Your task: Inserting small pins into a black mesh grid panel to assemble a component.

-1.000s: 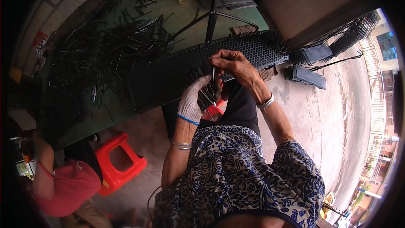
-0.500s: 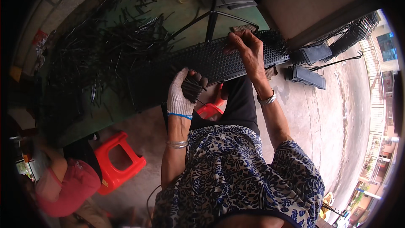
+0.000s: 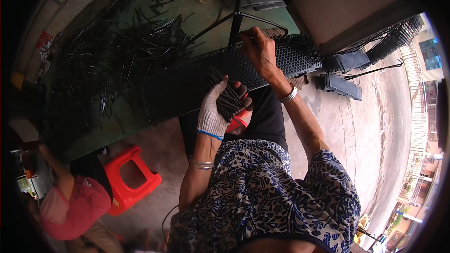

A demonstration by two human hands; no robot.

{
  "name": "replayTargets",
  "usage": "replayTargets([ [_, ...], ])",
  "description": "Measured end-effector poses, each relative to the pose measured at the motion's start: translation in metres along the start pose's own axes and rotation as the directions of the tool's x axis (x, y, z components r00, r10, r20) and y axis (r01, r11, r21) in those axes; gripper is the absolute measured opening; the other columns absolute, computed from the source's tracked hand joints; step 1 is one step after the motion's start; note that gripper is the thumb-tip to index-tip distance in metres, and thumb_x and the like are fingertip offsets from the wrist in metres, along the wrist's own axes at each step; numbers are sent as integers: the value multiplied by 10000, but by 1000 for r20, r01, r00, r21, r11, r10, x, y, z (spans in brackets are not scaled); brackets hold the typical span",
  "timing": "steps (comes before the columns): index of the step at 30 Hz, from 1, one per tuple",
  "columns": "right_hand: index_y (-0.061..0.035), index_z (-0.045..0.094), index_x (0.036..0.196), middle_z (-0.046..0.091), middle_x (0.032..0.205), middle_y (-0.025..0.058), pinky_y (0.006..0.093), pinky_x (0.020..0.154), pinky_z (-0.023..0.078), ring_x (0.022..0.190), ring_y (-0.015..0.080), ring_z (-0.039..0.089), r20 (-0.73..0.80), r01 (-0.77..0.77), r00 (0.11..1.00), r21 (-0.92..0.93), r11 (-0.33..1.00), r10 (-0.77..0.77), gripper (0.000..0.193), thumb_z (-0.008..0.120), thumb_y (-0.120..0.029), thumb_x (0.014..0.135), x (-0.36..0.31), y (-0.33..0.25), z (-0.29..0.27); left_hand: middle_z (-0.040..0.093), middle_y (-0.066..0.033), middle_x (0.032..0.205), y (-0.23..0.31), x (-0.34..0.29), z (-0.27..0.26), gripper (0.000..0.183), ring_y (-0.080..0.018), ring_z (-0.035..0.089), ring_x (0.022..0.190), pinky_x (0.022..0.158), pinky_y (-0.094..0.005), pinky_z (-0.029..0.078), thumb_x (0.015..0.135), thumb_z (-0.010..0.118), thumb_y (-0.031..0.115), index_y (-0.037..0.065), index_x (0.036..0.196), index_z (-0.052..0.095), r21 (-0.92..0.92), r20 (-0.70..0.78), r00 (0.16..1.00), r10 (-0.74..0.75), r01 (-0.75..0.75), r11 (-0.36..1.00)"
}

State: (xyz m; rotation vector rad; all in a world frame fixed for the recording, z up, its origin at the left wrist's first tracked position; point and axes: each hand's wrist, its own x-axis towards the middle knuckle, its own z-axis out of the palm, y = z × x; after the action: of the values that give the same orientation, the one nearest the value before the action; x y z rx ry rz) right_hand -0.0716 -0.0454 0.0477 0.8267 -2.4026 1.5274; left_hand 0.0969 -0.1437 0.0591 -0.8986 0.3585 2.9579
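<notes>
My left hand [image 3: 212, 110], in a white knitted glove with a blue cuff edge, is closed round a bundle of thin black strips [image 3: 229, 102]. Their tips fan out past the thumb, over the near edge of a long black panel [image 3: 297, 58] full of small holes. Bare and with a wristwatch at its wrist, my right hand [image 3: 263, 55] hovers over the panel's far side. Its thumb and fingertips are pinched together; whatever they hold is too small to make out. The panel lies slantwise across the edge of a green table [image 3: 110, 131], above my lap.
Loose black strips [image 3: 154, 40] are heaped on the table's left. A black metal stand [image 3: 236, 23] rises behind the panel. Grey-black oblong parts [image 3: 344, 86] lie at right. A red stool [image 3: 152, 178] and a person in a pink top [image 3: 82, 206] are at lower left.
My left hand has moved right with the bundle, whose strips now spread more. The right hand has shifted left and slightly up over the panel, still pinched.
</notes>
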Motion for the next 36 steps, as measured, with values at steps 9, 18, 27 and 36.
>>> replayTargets([
  [9,-3,584,941,637,741,109,281,496,477,533,172,616,79,315,948,-94,944,-308,69,574,-35,882,14,0,-10,638,-116,925,-1,2,-7,175,-292,629,807,668,-483,545,933,538,212,87,1054,558,-36,57,996,-65,68,997],
  [18,-5,620,943,570,702,73,300,491,454,519,161,570,153,488,867,-65,870,-475,78,583,-15,875,27,-7,-19,639,-108,813,5,-4,0,222,-263,640,735,664,-408,570,907,603,251,32,870,595,59,-30,999,-41,43,997],
  [27,-11,626,908,633,764,79,284,565,514,641,171,658,246,366,895,72,928,-372,53,618,-32,859,16,-14,-14,598,-64,707,1,6,-14,214,-186,602,624,603,-346,544,911,608,212,37,789,591,106,107,993,-48,37,994],
  [36,-10,621,890,639,756,73,281,580,504,661,170,669,199,351,912,71,934,-358,37,608,-31,863,17,-8,-13,572,-43,715,3,8,-18,130,-189,582,624,546,-339,494,915,598,217,91,938,622,122,-7,999,-33,34,992],
])
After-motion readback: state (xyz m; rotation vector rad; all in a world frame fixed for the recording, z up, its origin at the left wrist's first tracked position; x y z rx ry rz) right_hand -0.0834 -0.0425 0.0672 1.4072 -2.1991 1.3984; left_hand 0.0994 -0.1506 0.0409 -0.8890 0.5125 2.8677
